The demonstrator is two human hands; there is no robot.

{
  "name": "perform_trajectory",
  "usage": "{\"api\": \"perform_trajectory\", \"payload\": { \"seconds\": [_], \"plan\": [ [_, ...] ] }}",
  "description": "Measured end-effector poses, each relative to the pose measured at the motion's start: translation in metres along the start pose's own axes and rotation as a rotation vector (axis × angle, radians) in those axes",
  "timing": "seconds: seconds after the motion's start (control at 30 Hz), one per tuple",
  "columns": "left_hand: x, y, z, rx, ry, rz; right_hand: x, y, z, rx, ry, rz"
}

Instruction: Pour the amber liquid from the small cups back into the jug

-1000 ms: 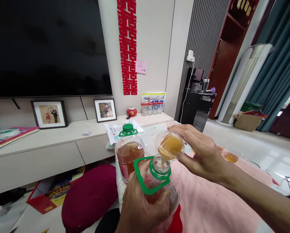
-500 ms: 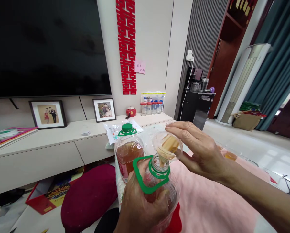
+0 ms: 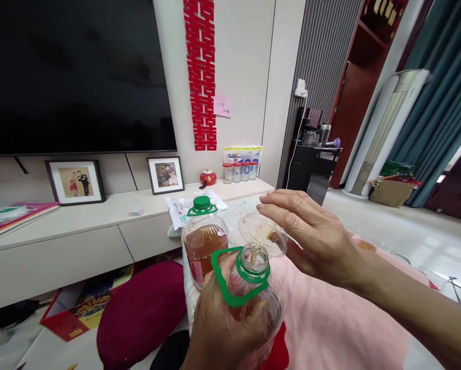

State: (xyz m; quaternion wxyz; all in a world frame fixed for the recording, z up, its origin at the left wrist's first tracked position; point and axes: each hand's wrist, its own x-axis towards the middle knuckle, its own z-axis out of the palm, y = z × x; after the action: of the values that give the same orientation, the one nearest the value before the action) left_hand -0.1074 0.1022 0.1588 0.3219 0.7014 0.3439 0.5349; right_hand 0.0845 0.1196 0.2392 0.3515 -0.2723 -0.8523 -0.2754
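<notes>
My left hand (image 3: 220, 329) is wrapped round the neck and shoulder of a clear plastic jug (image 3: 259, 303) with a green handle ring and an open mouth. My right hand (image 3: 311, 234) grips a small clear plastic cup (image 3: 261, 234), tipped steeply over the jug's mouth. Only a last thin trickle of amber liquid runs from the cup into the jug. A second jug (image 3: 205, 241) with a green cap, about half full of amber liquid, stands just behind on the left.
A pink cloth (image 3: 330, 329) covers the surface under the jugs. More small cups of amber liquid sit behind my right wrist. A dark red cushion (image 3: 141, 313) lies on the floor at the left. A low white TV cabinet (image 3: 79, 231) carries photo frames and jars.
The cup has tilted further and emptied: it held a pool of amber liquid a second ago, and now shows almost none. Both hands have stayed in place.
</notes>
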Motion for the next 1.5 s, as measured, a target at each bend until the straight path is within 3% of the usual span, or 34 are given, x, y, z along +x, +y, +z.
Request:
{"api": "perform_trajectory", "payload": {
  "seconds": [0.43,0.73,1.13,1.23,1.3,1.43,1.5],
  "plan": [
    [0.004,0.002,-0.003,-0.024,-0.059,0.02,0.005,-0.003,-0.004,-0.091,-0.008,-0.093],
    [0.002,0.0,-0.003,0.03,-0.03,0.09,0.009,-0.006,-0.009,-0.155,-0.017,-0.189],
    [0.004,0.0,-0.003,0.075,-0.025,0.129,0.012,-0.011,-0.008,-0.159,0.006,-0.199],
    [0.001,-0.005,-0.004,0.05,-0.031,0.086,0.012,-0.007,-0.007,-0.025,-0.002,-0.093],
    [-0.002,-0.011,-0.004,0.034,-0.029,0.024,0.011,0.002,-0.005,0.122,-0.013,0.061],
    [-0.01,-0.029,-0.003,0.12,0.064,-0.04,-0.008,0.037,0.012,0.527,0.021,0.698],
    [-0.014,-0.039,0.0,0.178,0.101,-0.002,-0.029,0.06,0.031,0.582,0.02,0.878]
  ]
}}
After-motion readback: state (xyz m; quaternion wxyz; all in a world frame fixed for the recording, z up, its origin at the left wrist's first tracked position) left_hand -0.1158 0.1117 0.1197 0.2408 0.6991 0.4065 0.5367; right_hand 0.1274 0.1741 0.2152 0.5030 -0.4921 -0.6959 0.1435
